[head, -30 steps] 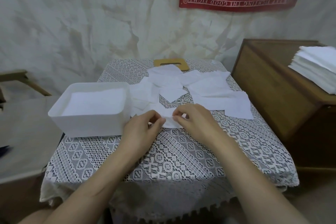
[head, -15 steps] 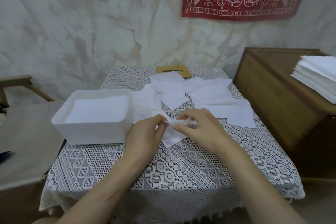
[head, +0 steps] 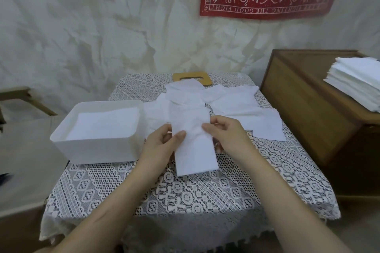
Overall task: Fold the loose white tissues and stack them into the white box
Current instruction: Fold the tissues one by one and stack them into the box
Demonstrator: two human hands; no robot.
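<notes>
A white tissue [head: 194, 150] is held up flat above the lace tablecloth, lifted off the pile. My left hand [head: 162, 146] pinches its left edge and my right hand [head: 228, 137] pinches its right edge, thumbs on top. Behind it, several loose white tissues [head: 232, 104] lie spread over the far half of the table. The white box [head: 94, 148] stands to the left of my left hand, with folded tissues [head: 107, 122] stacked inside it.
A wooden lid with a slot [head: 192, 78] lies at the table's far edge. A wooden cabinet [head: 308, 113] stands right of the table with a stack of white tissues [head: 357, 82] on top. A wooden chair [head: 22, 98] is at far left.
Both hands picked one tissue off the pile, drew it toward me and opened it out flat; before, it was bunched small between my fingers. The camera tilted down a little.
</notes>
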